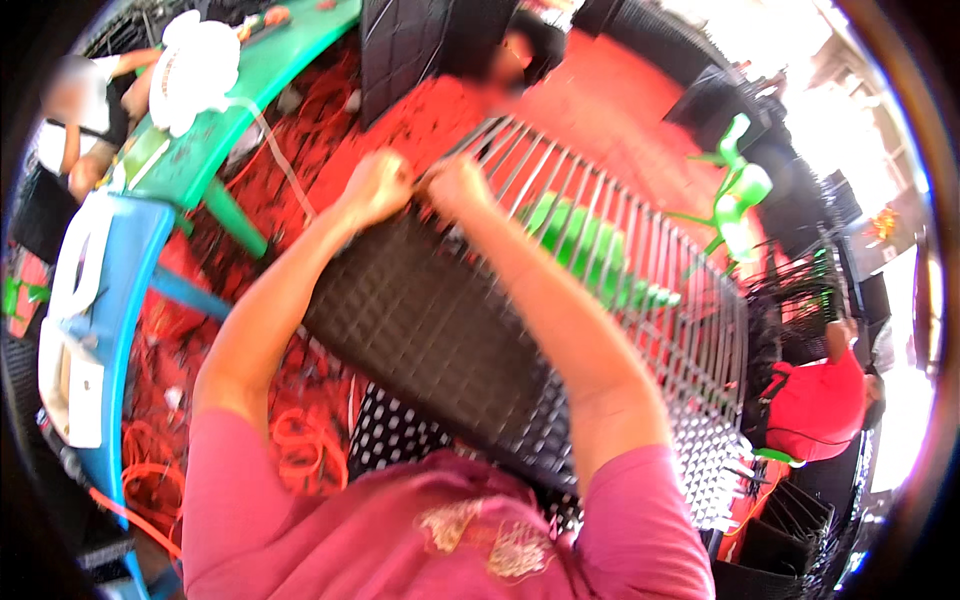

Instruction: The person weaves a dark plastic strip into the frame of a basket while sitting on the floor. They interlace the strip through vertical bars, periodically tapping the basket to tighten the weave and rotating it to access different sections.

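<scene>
A large frame of woven dark brown strips point(420, 310) rests across my lap, with long grey bars or strips point(620, 215) fanning over its right side. At its far corner my left hand point(383, 185) is closed in a fist. Close beside it, also at that corner, is my right hand point(458, 188), its fingers curled and pressed together. A small dark piece shows between the two hands, too small to name. Whatever lies inside the fingers is hidden. My right forearm passes over the weave.
On the left stand a green table point(215, 130) and a blue table point(140, 270), with a white fan point(195, 70) by the green one. Orange hose point(305, 450) and dark scraps litter the red floor. A green chair point(740, 195) and a person in red point(815, 405) are at right.
</scene>
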The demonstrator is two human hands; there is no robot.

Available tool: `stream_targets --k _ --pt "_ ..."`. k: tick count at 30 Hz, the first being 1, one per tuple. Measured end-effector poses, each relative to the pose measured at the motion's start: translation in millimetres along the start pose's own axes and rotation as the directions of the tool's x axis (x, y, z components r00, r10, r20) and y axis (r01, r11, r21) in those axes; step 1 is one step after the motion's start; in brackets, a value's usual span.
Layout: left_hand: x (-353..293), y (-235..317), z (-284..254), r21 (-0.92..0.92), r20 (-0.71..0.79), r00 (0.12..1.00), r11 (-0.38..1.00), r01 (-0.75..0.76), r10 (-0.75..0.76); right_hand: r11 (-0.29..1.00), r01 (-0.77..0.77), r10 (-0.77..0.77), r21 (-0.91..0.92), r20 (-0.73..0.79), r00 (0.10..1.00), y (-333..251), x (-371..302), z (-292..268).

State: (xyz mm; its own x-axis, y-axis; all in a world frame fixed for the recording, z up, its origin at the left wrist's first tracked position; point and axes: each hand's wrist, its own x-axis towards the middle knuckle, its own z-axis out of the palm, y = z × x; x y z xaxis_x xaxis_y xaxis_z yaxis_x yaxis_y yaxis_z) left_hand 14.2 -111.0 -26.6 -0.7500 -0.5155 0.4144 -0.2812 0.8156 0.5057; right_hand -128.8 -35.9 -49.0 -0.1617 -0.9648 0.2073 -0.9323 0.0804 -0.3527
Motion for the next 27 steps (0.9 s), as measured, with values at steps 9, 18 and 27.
stream_targets --k 9,18,27 --pt "-13.0 26.3 -14.8 0.027 0.015 0.987 0.986 0.162 -0.163 0.803 -0.333 0.360 0.494 0.043 0.932 -38.7 -24.7 -48.5" --pt "-16.4 6.2 -8.4 -0.457 0.091 0.946 0.831 0.317 -0.311 0.857 -0.264 0.319 0.443 -0.054 0.946 -47.1 -18.9 -29.1" --pt "-4.3 -64.5 -41.2 -0.410 0.251 0.947 0.864 0.292 -0.201 0.972 0.154 -0.141 0.176 -0.086 0.986 -103.5 -114.8 -71.9"
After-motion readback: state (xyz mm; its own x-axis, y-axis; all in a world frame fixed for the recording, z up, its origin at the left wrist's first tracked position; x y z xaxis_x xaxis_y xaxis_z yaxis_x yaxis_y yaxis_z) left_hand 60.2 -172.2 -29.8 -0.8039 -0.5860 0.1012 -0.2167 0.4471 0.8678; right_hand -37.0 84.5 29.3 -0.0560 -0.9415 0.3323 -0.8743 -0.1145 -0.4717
